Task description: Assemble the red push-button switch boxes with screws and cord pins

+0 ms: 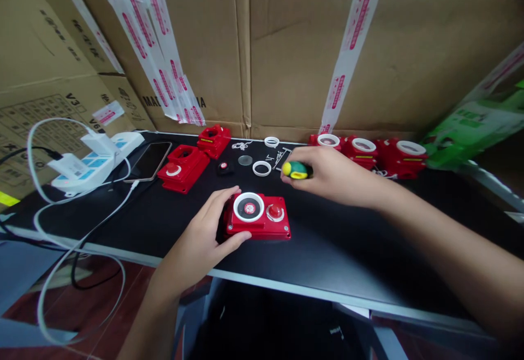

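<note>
My left hand (207,229) grips the left end of a red housing (266,232), thumb along the front and fingers behind. The housing lies flat on the table, with a white ring (249,207) around a dark round window and a red dome (275,211) beside it. Behind and to the right, my right hand (327,172) is closed around a screwdriver (297,170) with a green and yellow handle; its shaft is hidden. Near its fingertips lie small white pieces (281,157). A loose white ring (262,168) and a clear disc (245,160) lie to their left.
Two red housings (184,169) stand left, several ringed ones (360,150) at the back right. A phone (149,161), a power strip (123,144) and looping white cables (36,223) fill the left end. Cardboard boxes (286,65) wall the back; a green bag (470,131) hangs right.
</note>
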Demonstrator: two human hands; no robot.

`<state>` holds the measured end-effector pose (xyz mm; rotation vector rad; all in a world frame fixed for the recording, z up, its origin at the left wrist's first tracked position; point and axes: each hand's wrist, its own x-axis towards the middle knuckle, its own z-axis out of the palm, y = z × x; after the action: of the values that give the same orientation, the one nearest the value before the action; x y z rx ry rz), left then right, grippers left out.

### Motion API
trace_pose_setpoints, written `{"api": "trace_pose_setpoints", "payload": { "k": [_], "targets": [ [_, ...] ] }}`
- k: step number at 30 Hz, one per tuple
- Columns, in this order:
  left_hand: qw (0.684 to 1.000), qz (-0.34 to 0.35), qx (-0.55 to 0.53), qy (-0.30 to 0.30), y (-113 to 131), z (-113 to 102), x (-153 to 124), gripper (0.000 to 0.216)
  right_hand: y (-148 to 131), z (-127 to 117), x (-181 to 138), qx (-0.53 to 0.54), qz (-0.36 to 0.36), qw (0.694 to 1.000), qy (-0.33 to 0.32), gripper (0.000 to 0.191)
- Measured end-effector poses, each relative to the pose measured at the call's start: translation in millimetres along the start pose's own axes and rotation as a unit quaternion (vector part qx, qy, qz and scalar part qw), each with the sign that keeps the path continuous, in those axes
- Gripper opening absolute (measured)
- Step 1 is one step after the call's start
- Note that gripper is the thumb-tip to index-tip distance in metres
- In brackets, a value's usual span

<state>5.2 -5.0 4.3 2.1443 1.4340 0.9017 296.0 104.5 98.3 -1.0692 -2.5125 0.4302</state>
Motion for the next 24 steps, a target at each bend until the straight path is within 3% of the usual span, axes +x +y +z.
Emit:
{"api": "trace_pose_setpoints", "payload": {
  "k": [4,6,8,16,24],
  "targets": [
    [1.000,0.003,0.004,0.000,-0.8,0.2,-0.4,0.070,-1.3,17.0,-33.3,0.104,-0.003,0.988,0.117,0.009],
    [1.000,-0.002,0.006,-0.002,0.1,-0.1,-0.2,0.069,1.1,25.8,-42.4,0.091,-0.007,0.978,0.189,0.005],
    [1.000,-0.002,0.008,-0.001,1.6,-0.6,0.2,0.068,5.8,33.5,-49.0,0.045,-0.027,0.976,0.213,0.012],
    [1.000,0.001,0.011,0.003,2.4,-0.4,0.6,0.065,16.0,49.3,-57.9,0.027,-0.096,0.985,0.142,0.036],
    [1.000,0.004,0.014,-0.001,1.6,-0.1,1.0,0.066,13.4,57.7,-54.1,0.061,-0.105,0.987,0.109,0.033]
  ]
}}
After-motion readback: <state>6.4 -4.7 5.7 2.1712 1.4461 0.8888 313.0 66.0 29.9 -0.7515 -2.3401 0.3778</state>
